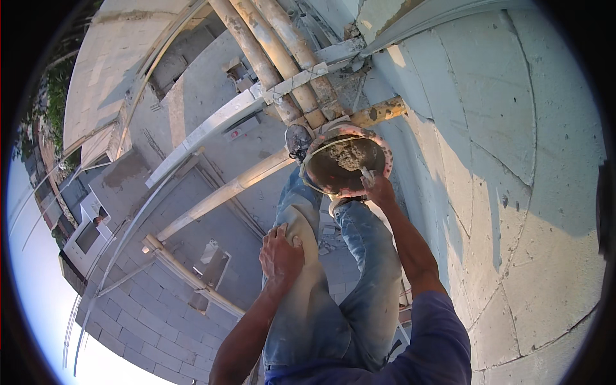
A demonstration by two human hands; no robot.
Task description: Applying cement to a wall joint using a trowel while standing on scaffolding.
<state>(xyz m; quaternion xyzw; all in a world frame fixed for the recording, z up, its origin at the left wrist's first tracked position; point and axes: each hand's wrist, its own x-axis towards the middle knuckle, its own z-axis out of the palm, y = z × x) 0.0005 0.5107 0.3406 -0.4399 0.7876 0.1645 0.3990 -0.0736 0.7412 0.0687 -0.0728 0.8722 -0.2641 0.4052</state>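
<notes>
I judge the work unfinished: mortar (346, 155) remains in the bucket (387, 159). My right hand (379, 190) grips a tool (366, 173); my left hand (280, 254) rests open on one leg (303, 221).

No lettering I can read anywhere.
The bucket (387, 154) by my right hand (378, 191) shows me blotches rather than words, and the wall (491, 122) beside me only dark lines. The red-and-white item (239, 133) lower down to my left is too small for me to tell whether it carries print.
</notes>
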